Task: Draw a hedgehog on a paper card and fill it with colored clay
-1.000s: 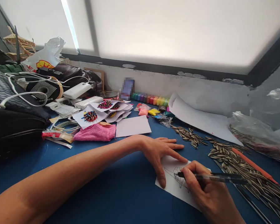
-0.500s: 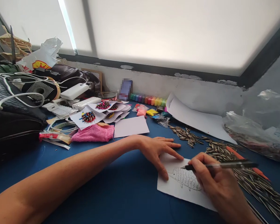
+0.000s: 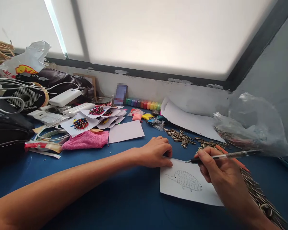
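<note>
A small white sheet of paper lies on the blue tabletop with a line drawing of a hedgehog-like animal, long-snouted and covered in short marks. At the sheet's top left corner, my left hand has its fingers curled in and its thumb on the paper, gripping the corner. My right hand holds a black pen with a clear barrel, its tip just above the drawing near the paper's upper edge. Whether the tip touches the paper is hard to tell. Striped sunflower seeds lie beside and partly behind my right hand.
A blank white sheet, a pink cloth and cards with colourful seed-covered animals lie to the left. Coloured clay packs, larger white sheets and a plastic bag stand farther back. A black bag is far left.
My left hand has gone from spread flat on the paper to curled at its corner, uncovering the animal's head and snout. The pen has lifted off the animal's body towards the upper edge.
</note>
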A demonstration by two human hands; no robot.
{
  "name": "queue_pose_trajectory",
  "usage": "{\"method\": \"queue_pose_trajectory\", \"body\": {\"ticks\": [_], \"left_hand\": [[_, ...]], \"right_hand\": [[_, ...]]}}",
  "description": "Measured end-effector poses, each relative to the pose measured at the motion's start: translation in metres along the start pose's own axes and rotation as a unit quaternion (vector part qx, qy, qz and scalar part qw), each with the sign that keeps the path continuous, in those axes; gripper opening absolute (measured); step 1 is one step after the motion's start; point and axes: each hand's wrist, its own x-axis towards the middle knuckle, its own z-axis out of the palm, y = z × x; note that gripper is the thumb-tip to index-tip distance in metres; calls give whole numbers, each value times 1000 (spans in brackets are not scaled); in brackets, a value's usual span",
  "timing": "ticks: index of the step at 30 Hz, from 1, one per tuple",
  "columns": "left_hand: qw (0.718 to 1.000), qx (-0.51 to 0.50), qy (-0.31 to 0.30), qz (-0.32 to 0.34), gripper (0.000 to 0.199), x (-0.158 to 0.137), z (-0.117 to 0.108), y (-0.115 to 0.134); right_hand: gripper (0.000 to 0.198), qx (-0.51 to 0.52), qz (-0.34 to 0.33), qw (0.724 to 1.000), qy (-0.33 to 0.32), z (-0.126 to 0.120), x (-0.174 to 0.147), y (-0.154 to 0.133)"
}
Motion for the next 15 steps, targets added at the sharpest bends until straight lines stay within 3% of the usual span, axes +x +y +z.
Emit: {"method": "queue_pose_trajectory", "body": {"ticks": [4, 9, 15], "left_hand": [[999, -51, -6, -13, 21, 1, -1, -4], [999, -48, 12, -5, 7, 2, -2, -6], [993, -99, -50, -38, 3, -2, -22, -13]], "right_hand": [[41, 12, -9, 1000, -27, -2, 4, 0], [44, 41, 49, 994, -92, -11, 12, -6], [46, -181, 26, 974, -134, -49, 26, 9]]}}
